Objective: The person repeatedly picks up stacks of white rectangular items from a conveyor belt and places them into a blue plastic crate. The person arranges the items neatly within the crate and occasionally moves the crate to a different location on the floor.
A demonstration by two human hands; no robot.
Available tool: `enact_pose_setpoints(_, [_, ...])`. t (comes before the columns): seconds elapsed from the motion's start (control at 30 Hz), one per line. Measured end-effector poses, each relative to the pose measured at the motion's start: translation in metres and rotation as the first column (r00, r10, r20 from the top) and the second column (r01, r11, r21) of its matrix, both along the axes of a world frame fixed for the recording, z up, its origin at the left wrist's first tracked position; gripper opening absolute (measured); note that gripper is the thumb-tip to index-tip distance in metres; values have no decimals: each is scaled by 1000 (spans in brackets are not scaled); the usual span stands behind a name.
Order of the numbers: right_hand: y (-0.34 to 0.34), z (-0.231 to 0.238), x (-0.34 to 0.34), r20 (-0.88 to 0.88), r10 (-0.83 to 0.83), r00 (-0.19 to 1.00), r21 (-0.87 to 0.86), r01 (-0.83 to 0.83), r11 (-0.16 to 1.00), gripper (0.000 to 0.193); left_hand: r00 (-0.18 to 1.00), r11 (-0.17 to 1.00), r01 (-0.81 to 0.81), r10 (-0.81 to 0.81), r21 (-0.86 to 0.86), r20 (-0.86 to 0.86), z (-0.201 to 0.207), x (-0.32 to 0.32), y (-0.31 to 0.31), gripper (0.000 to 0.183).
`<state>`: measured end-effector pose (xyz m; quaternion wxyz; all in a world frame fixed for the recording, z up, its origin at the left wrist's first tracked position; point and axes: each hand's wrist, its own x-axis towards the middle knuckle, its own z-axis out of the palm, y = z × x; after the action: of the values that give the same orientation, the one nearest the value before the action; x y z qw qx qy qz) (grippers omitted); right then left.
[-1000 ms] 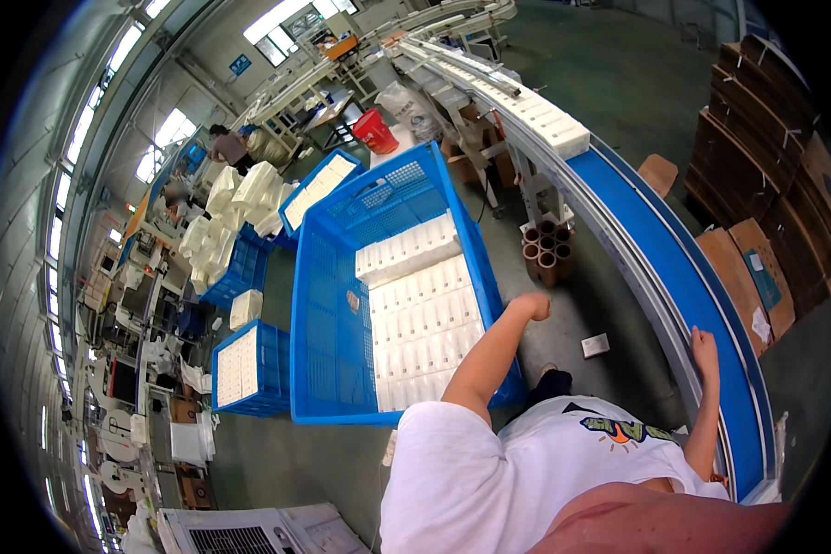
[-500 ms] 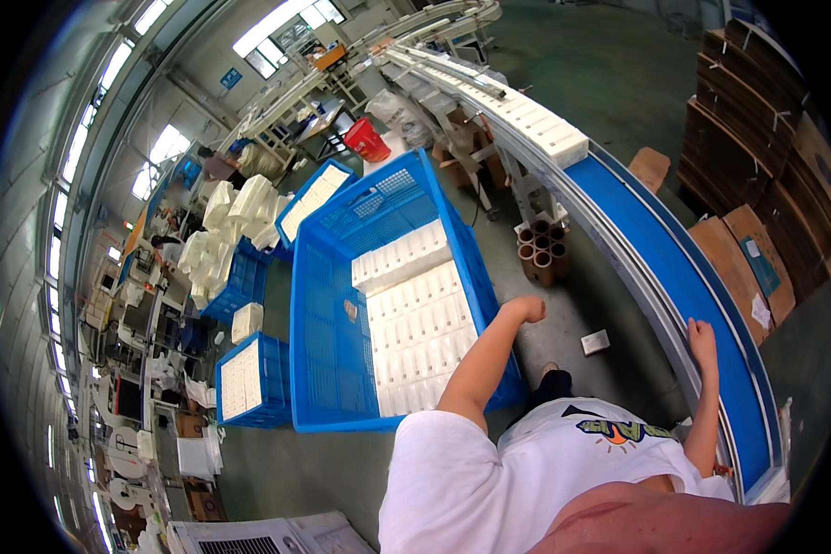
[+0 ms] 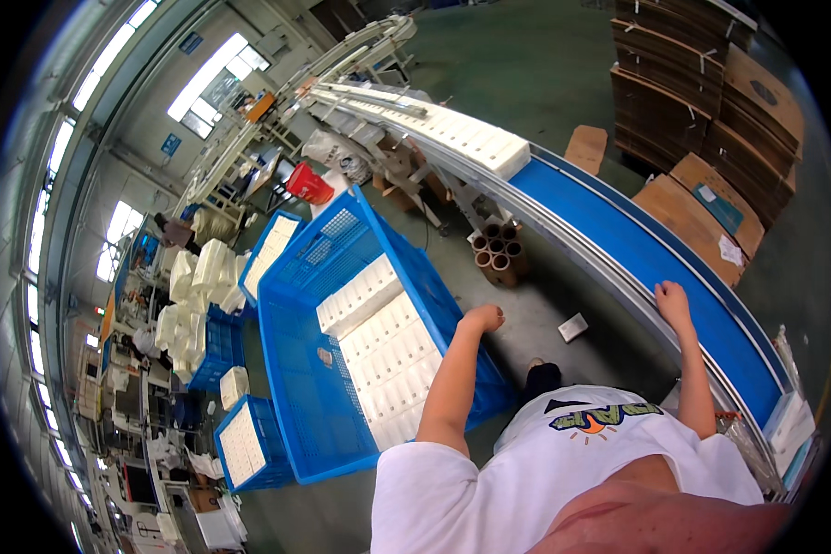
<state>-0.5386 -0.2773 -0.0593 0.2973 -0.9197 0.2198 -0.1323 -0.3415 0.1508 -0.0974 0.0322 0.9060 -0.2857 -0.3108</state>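
Observation:
My left hand (image 3: pixel 486 319) hangs beside the right wall of a large blue plastic crate (image 3: pixel 291 369), fingers curled closed, no item visible in it. Rows of white wrapped packs (image 3: pixel 392 355) fill the right part of that crate, with a second layer at its far end. Over the blue conveyor belt (image 3: pixel 582 217) is my right hand (image 3: pixel 672 303), also curled closed, nothing showing in it; whether it touches the belt I cannot tell. Farther along the belt, a long row of white packs (image 3: pixel 471 138) stands side by side. A single white pack (image 3: pixel 573 327) lies on the floor between my hands.
Brown cardboard tubes (image 3: pixel 497 254) stand under the conveyor. Stacked flat cartons (image 3: pixel 660 102) rise beyond its right side. Smaller blue crates (image 3: pixel 249 443) of white packs sit left of the large crate. A red bucket (image 3: pixel 309 185) is farther back. Another person (image 3: pixel 175 231) is at far left.
My view has turned, so the crate and conveyor sit farther left in the picture. My right hand has shifted slightly farther over the belt. Both hands stay closed.

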Motion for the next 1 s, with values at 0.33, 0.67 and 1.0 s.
enact_pose_setpoints(0.33, [-7, 4, -8, -25, 5, 1000, 38, -4, 999, 29, 996, 996, 87, -88, 22, 4, -2, -3, -8, 35])
enact_pose_setpoints(0.67, [-2, -1, -1, 33, -14, 999, 21, 13, 1000, 30, 1000, 998, 15, -15, 64, 1, -4, -1, -3, 35])
enact_pose_setpoints(1.0, [-2, -15, 3, 82, 1, 997, -89, 6, 996, 31, 999, 998, -41, 42, 43, -23, 26, -10, -8, 34])
